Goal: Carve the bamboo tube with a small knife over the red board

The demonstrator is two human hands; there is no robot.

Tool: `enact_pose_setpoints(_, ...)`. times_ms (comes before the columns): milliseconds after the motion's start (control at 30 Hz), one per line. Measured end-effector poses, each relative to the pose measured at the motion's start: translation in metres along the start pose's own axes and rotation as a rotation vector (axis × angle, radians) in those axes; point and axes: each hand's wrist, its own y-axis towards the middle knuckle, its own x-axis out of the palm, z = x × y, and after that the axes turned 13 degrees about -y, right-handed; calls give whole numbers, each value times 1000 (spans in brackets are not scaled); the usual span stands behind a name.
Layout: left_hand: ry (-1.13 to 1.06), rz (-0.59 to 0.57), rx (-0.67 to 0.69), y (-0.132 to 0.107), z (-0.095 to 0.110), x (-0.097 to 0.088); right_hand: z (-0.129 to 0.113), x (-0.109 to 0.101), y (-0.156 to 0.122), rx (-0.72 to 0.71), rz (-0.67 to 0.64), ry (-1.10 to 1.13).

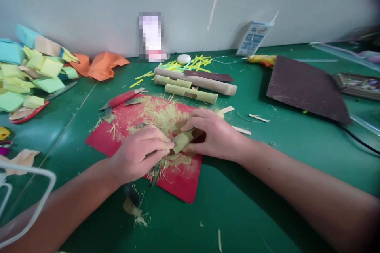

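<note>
Holding a short bamboo tube (182,141) between two bare hands, the person is working over a red sheet (184,187) that is lying on a green table (237,213). The right hand (212,130) is curling around the tube's far right end, fingers over the top and thumb underneath, clamping it. The left hand (142,150) is pinching at the opposite, nearer end, fingers and thumb coming together there, the exact contact being partly hidden by the fingertips. The tube is slanting just above the sheet, where pale shavings (160,114) are spreading around and beyond the hands. A red-handled knife (123,98) is resting near the sheet's far left edge. Beyond the hands, a notched tube (202,95) is lying in front of another cut tube (173,82) and a longer stick (204,81), and yellow-green strips (200,63) are scattering behind these, near a white oval object (184,59). To the right, a dark brown sheet (305,91) is lying well apart from the hands; on the left, folded papers (44,67) are heaping up beside crumpled orange paper (108,65). Against the wall (97,4), a printed packet (255,38) is leaning.
</note>
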Motion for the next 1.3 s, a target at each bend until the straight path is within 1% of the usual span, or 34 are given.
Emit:
enact_pose_setpoints(200,-11,-13,-6,3,0,1,0,0,0,16,-7,-10)
enact_pose_setpoints(367,12,5,-1,4,0,1,1,0,0,1,-22,-6)
enact_pose_setpoints(433,15,-10,16,5,0,1,1,0,0,9,-9,-4)
enact_pose_setpoints(533,36,-29,4,4,1,1,1,0,0,5,2,9)
enact_pose_setpoints(700,31,-21,33,6,0,2,1,0,0,10,-24,-11)
enact_pose_setpoints(867,52,-42,25,4,2,1,0,0,0,13,-10,6)
enact_pose_setpoints(1000,83,-42,64,7,3,2,-1,-1,1,27,-8,6)
enact_pose_setpoints(1133,107,-59,42,7,4,3,0,-1,1,23,-17,-3)
enact_pose_setpoints(1233,166,-83,93,6,4,2,0,-1,0,20,-23,3)
enact_pose_setpoints(1300,227,-141,145,4,5,0,0,0,0,20,-10,6)
